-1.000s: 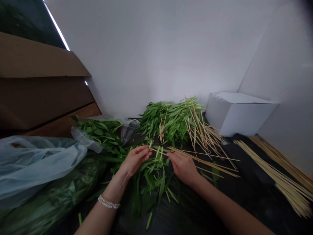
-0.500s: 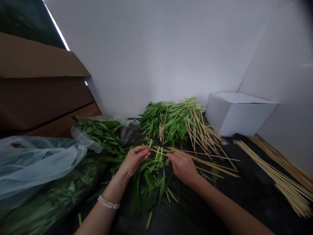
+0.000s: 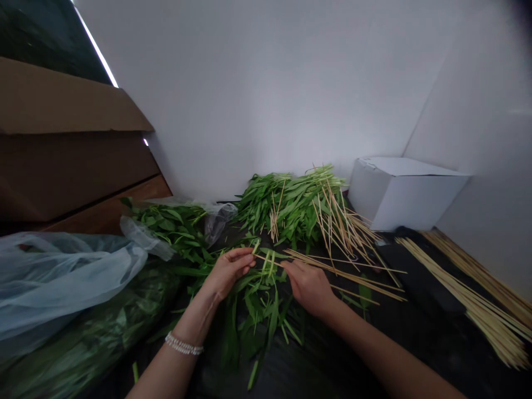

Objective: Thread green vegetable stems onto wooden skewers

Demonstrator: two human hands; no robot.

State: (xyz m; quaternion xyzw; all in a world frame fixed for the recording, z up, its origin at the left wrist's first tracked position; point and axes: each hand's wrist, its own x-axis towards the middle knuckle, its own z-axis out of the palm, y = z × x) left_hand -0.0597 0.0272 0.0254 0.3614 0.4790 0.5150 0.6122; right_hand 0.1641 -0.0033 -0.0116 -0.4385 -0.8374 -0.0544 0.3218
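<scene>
Gripping a light, stiff but snappable skewer [image 3: 266,259] mid-shaft at 3 o'clock, the right hand [image 3: 310,287] faces the left hand [image 3: 226,272], pinched shut on limp, tear-prone leaves [image 3: 260,288] at 9 o'clock.

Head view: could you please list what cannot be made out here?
- Skewer tip: covered by left hand fingers, head view.
- Right hand grip: hidden by its own back.
- Plastic bag contents: veiled by film, cut by left edge.
- White box: closed, contents hidden.
- Loose skewers: cut off by right edge.
</scene>
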